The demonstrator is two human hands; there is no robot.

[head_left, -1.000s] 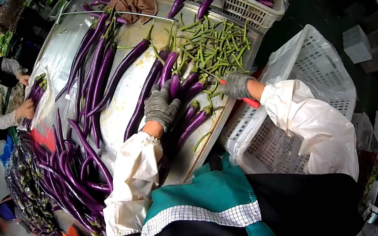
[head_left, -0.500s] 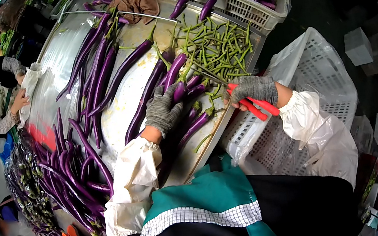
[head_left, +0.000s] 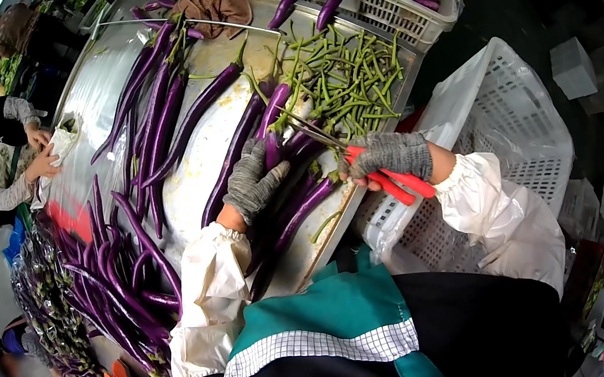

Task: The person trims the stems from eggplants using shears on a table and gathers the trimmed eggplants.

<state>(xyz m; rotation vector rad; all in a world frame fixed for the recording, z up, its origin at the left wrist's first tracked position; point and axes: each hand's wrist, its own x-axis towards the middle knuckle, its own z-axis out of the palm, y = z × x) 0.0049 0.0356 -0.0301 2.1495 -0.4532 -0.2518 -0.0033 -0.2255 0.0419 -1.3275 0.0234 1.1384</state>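
My left hand (head_left: 254, 182), in a grey knitted glove, is closed on a purple eggplant (head_left: 273, 151) among others on the metal table (head_left: 187, 178). My right hand (head_left: 391, 157), gloved alike, grips red-handled scissors (head_left: 397, 190). Their blades point up and left, close to the stem end of the eggplant in my left hand. Whether they touch the stem I cannot tell. More eggplants (head_left: 299, 220) lie below and right of my left hand. Cut green stems (head_left: 351, 76) are heaped beyond the scissors.
Long eggplants (head_left: 160, 124) lie on the table's left half, with a larger pile (head_left: 119, 294) nearer me. A brown cloth (head_left: 213, 10) is at the far edge. Crates stand behind (head_left: 401, 17) and at right (head_left: 534, 122). A co-worker's hands (head_left: 42, 161) handle white material at left.
My right hand has moved left with the scissors, bringing the blades toward the held eggplant's stem end. My left hand has shifted slightly left. At lower left, a red-gloved hand has dropped mostly out of view.
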